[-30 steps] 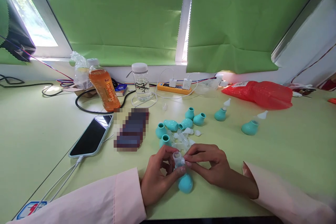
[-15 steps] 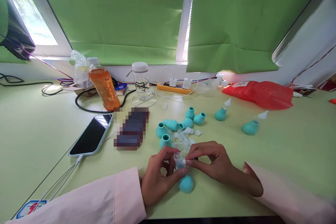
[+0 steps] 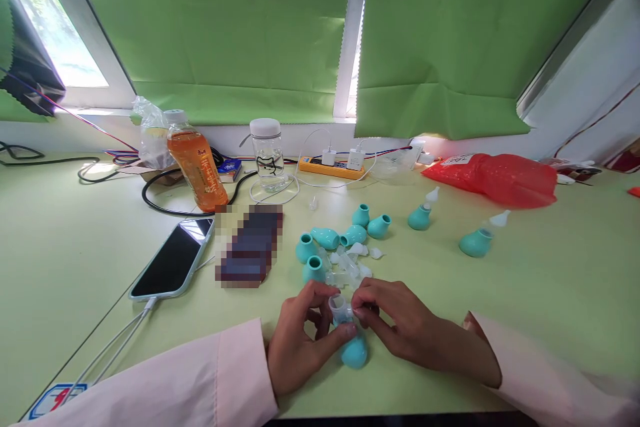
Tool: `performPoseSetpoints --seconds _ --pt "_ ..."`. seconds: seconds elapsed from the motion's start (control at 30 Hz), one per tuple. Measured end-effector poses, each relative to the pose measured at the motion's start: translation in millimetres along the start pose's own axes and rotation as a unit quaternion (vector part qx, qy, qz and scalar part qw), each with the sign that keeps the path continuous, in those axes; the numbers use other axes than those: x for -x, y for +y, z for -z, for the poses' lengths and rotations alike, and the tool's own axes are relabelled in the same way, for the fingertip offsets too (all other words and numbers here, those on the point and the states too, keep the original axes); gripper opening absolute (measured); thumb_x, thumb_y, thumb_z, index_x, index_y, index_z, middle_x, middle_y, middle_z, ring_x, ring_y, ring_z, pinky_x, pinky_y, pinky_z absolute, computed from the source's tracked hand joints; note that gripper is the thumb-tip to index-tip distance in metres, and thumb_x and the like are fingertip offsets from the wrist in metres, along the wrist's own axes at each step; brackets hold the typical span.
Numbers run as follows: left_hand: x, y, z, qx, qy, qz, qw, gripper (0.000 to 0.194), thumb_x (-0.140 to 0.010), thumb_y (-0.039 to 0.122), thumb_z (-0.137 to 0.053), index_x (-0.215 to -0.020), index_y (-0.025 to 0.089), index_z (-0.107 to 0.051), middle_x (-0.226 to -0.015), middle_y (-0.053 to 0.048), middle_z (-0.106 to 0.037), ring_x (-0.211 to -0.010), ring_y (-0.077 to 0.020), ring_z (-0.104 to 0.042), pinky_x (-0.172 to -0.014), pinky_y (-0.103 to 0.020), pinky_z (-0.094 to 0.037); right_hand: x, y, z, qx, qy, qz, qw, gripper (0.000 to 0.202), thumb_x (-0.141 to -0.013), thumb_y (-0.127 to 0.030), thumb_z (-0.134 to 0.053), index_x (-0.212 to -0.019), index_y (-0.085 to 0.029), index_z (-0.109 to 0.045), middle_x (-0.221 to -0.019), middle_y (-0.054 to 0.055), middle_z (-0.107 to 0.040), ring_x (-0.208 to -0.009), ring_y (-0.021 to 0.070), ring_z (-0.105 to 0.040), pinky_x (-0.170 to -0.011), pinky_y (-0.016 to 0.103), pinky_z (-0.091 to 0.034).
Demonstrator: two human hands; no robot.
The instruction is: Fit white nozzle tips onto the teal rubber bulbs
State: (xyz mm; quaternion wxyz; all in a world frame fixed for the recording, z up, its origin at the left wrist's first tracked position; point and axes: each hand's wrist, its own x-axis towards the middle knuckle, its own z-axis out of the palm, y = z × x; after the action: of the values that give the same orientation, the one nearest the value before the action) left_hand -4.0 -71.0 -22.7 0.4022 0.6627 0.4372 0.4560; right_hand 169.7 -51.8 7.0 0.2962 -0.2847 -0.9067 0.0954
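My left hand is closed around a clear plastic tube, with its open end facing up and a short stub on its right side. Directly below the tube is a teal squeeze bulb of a nasal aspirator, partly covered by my left thumb. The fingertips of my right hand are pinched together against the side stub; whatever lies between them is hidden. Just beyond my hands lie loose clear tubes and white soft tips. Several more teal bulbs are grouped around these parts.
Two bulbs with tubes and tips fitted, one at the back and another, stand right. A phone, an orange drink bottle and a water jar are left. Behind are a power strip and red bag.
My right hand has shifted slightly down and its fingers have curled in more at the tube's side. My left hand keeps its hold on the tube.
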Motion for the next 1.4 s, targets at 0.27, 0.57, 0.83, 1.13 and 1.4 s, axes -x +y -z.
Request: performPoseSetpoints --seconds 0.27,0.57,0.83,1.13,1.4 --pt "-3 9 3.1 0.045 -0.022 0.032 0.998 0.023 -0.069 0.030 -0.060 -0.079 0.017 -0.043 -0.063 0.002 -0.051 -0.054 -0.0087 -0.044 -0.050 -0.021 -0.040 4 1 -5 0.020 0.019 0.005 1.000 0.011 -0.086 -0.017 -0.035 -0.083 -0.018 -0.045 -0.069 -0.001 -0.055 -0.061 0.0092 -0.051 -0.058 0.021 -0.040" --pt "-2 6 1.9 0.039 -0.021 0.018 0.999 0.025 -0.068 0.029 -0.061 -0.084 0.016 -0.046 -0.064 0.001 -0.051 -0.053 -0.0093 -0.046 -0.050 -0.022 -0.040 2 -3 -4 -0.009 0.062 -0.041 0.997 0.008 -0.084 -0.022 -0.043 -0.081 -0.019 -0.050 -0.064 -0.003 -0.057 -0.056 0.0077 -0.053 -0.057 0.020 -0.042" --pt "-2 5 0.6 0.044 -0.014 0.015 0.999 0.026 -0.068 0.029 -0.061 -0.083 0.016 -0.046 -0.064 0.001 -0.051 -0.051 -0.0082 -0.045 -0.049 -0.022 -0.040 -2 8 -7 -0.077 0.127 0.062 0.987 0.012 -0.078 -0.014 -0.054 -0.087 -0.016 -0.062 -0.061 0.001 -0.060 -0.057 0.0095 -0.054 -0.051 0.020 -0.043" --pt "-1 -3 -0.4 0.017 -0.003 -0.013 1.000 0.028 -0.068 0.028 -0.063 -0.088 0.018 -0.046 -0.058 0.006 -0.046 -0.048 -0.0072 -0.044 -0.050 -0.022 -0.041 -6 2 -1 -0.076 0.119 0.021 0.990 0.008 -0.077 -0.017 -0.054 -0.075 -0.017 -0.061 -0.056 0.000 -0.059 -0.051 0.0088 -0.052 -0.050 0.020 -0.043" --pt "-2 6 0.1 0.026 -0.014 0.018 0.999 0.024 -0.070 0.031 -0.059 -0.081 0.018 -0.042 -0.062 0.004 -0.049 -0.049 -0.0076 -0.043 -0.051 -0.023 -0.040 -4 -4 1 -0.076 0.120 -0.004 0.990 0.005 -0.075 -0.014 -0.053 -0.073 -0.017 -0.057 -0.055 -0.002 -0.055 -0.050 0.0085 -0.051 -0.051 0.020 -0.043"
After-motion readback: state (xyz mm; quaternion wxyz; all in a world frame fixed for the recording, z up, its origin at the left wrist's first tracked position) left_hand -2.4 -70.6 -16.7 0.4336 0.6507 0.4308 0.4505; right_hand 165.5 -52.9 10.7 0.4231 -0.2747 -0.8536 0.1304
